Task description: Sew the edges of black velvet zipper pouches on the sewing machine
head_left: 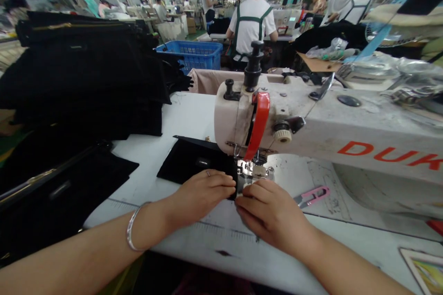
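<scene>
Here, black rectangular fabric panel lies on white bench, beneath white sewing machine; left hand flat atop, fingers together; right hand curled at edge, pinch unclear.

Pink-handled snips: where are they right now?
Head view, right of centre: the pink-handled snips lie on the worktop just right of the right hand, near the sewing machine.

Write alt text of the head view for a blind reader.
A left hand rests on a black labelled fabric piece, the right hand by its edge, at a white sewing machine. Black fabric items are piled left; pink-handled thread snips lie right.
</scene>
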### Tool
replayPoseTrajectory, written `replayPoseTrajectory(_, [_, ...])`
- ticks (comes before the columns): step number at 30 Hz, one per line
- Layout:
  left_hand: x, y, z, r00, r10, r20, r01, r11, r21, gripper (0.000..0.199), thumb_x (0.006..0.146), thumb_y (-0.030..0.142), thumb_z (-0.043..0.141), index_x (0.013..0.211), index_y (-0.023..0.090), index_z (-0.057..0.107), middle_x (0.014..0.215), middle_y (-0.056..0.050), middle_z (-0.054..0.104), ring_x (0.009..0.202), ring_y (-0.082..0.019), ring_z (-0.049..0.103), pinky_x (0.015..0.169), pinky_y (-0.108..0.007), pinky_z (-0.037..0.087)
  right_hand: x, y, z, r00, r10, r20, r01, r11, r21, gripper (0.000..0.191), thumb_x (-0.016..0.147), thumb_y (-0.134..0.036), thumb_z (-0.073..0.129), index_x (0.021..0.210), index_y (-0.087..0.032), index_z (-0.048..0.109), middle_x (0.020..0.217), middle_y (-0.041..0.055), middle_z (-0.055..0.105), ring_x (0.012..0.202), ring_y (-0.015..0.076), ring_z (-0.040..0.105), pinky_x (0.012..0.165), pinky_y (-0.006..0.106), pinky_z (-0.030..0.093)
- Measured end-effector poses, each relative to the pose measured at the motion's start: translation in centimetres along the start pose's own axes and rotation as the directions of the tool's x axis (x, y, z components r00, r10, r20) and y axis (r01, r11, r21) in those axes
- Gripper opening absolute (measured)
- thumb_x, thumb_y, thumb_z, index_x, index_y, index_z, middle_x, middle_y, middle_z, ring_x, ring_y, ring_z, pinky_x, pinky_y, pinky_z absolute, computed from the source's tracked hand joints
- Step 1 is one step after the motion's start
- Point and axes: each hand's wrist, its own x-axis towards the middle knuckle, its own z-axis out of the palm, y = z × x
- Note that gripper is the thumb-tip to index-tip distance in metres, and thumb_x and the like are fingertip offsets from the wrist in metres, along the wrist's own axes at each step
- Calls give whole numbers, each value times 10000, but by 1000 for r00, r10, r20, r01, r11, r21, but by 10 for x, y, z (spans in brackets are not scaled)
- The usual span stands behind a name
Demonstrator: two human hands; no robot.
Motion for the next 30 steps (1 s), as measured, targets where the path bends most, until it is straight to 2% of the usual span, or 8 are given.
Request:
replayPoseTrajectory(4, [1, 3, -1, 996, -62, -62, 59, 997, -53, 186, 982, 164, 513, 1124, 166, 634, 1155, -49, 664, 1113, -167, 582, 1021, -324, 469, -1, 0, -2, 1000, 3, 22, -2, 1000, -10, 177, 951, -187, 521, 1037, -180, 676, 895, 66, 617, 845, 215, 515, 769, 387, 445])
replayPoseTrajectory(9, [4, 8, -6, 1000, -3, 0, 3, 1000, -22, 199, 959, 113, 494, 1087, 139, 644, 1066, -71, 677, 1005, -185, 581, 958, -341, 482, -3, 0, -1, 999, 13, 50, -12, 1000, -19, 166, 939, -197, 534, 1034, -187, 669, 900, 64, 616, 843, 224, 509, 768, 400, 447])
replayPoseTrajectory(12, [4, 8, -9, 999, 12, 34, -12, 1000, -21, 216, 961, 117, 481, 1119, 136, 627, 1097, -75, 683, 1040, -186, 590, 966, -338, 482, -4, 0, -1, 999, 16, 43, -16, 1000, -19, 159, 932, -191, 540, 1042, -194, 654, 1055, 72, 632, 917, 237, 529, 809, 419, 455])
replayPoseTrajectory(14, [3, 6, -11, 999, 33, 20, -32, 999, -36, 219, 978, 131, 459, 1125, 143, 621, 1119, -62, 689, 1072, -174, 595, 998, -330, 473, -4, 0, -1, 999, 18, 33, -18, 1000, 3, 169, 930, -180, 537, 1072, -187, 630, 1173, 70, 623, 990, 243, 540, 855, 430, 459])
replayPoseTrajectory(18, [3, 0, -12, 996, 86, -23, -86, 996, -32, 211, 995, 150, 455, 1122, 148, 624, 1126, -41, 703, 1071, -150, 621, 1015, -295, 479, -3, -1, 0, 999, 39, 24, -40, 999, 35, 291, 922, -180, 555, 1214, -177, 559, 1207, 63, 632, 1024, 241, 554, 892, 438, 472])
replayPoseTrajectory(21, [5, -7, -9, 994, 99, -42, -100, 995, -22, 201, 992, 142, 466, 1105, 149, 632, 1114, -32, 714, 1056, -144, 638, 1005, -291, 496, -2, -1, 1, 999, 48, 11, -48, 999, 19, 326, 919, -191, 567, 1245, -185, 555, 1207, 67, 637, 1013, 251, 564, 884, 450, 489])
replayPoseTrajectory(26, [11, -22, -4, 998, 62, 11, -62, 998, -27, 221, 994, 147, 463, 1126, 171, 638, 1119, -27, 719, 1083, -156, 641, 1020, -308, 493, 0, 1, 4, 997, 75, -13, -75, 997, -17, 361, 906, -186, 573, 1267, -167, 559, 1249, 88, 625, 1046, 275, 566, 907, 477, 498])
replayPoseTrajectory(30, [18, -32, -4, 1000, 13, -22, -15, 998, -58, 197, 980, 145, 506, 1084, 166, 672, 1097, -22, 730, 1069, -156, 651, 998, -289, 495, 2, 2, 4, 995, 99, -10, -100, 994, -40, 378, 898, -183, 572, 1275, -154, 565, 1282, 96, 610, 1092, 284, 552, 946, 485, 487])
